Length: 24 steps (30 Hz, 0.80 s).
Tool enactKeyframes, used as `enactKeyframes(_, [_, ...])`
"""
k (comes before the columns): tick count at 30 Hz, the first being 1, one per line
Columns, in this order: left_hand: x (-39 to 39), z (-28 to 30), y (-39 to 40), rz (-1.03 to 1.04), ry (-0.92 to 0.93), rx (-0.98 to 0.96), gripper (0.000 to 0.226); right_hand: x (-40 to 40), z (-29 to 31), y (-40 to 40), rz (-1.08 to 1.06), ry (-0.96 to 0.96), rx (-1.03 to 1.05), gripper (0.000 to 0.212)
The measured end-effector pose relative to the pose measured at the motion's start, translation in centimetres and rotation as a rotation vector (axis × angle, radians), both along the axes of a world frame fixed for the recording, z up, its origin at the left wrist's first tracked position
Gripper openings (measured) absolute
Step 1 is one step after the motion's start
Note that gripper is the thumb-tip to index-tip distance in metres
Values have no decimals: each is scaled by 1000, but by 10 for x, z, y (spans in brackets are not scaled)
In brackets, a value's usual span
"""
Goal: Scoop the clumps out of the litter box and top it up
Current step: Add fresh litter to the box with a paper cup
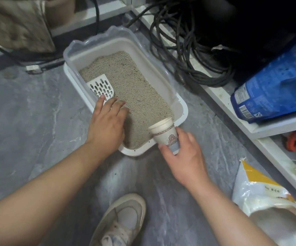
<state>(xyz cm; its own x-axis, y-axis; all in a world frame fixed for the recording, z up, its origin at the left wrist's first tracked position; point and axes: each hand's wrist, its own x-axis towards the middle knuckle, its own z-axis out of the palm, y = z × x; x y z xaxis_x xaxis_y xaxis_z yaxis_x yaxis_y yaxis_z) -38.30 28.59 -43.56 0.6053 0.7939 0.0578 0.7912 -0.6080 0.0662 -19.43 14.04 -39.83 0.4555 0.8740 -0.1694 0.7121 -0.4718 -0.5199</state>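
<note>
**Cup tipped over the sand**

I am looking down at the litter box (183,110). It is white and sits on the gray floor (28,112). It has a clear rim piece on top at the far end. Inside is tan litter (134,89), spread almost flat.

My right hand (184,157) holds a paper cup (165,134). My fingers are wrapped around the bottom part of the cup. The cup is tipped on its side, with its open mouth pointing into the near right corner of the box, just over the litter. I cannot tell if anything is in the cup.

My left hand (106,121) is over the near left side of the box. My fingers are spread out a little and not holding anything. The fingertips touch the end of the white scoop (101,86). The scoop has slots in it and lies on the litter by the left wall.

A white and yellow bag (261,197) is open near my right arm. A blue bag (275,82) lies on a white ledge to the right. Black cables (188,50) are piled behind the box. My shoe (124,221) is on the floor below my arms.
</note>
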Motion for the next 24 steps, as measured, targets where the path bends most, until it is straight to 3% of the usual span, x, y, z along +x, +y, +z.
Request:
enactKeyframes(5, [21,18,-15,53,-145,-27,57,9,13,-34,-128,128,63,66])
enactKeyframes(7, [46,25,-32,-52,-256,-86,55,12,18,-53,-225,110,107,69])
enactKeyframes(12, [109,30,-93,-363,-519,-448,54,16,22,-109,-490,24,207,75])
enactKeyframes(17, [153,24,-157,-656,-468,-690,61,24,19,-179,-733,-49,282,77])
enactKeyframes(21, [171,11,-198,-831,-392,-744,61,42,14,-236,-969,-60,177,75])
enactKeyframes(24, [183,0,-216,-923,-261,-756,65,59,13,-264,-1035,-101,26,69])
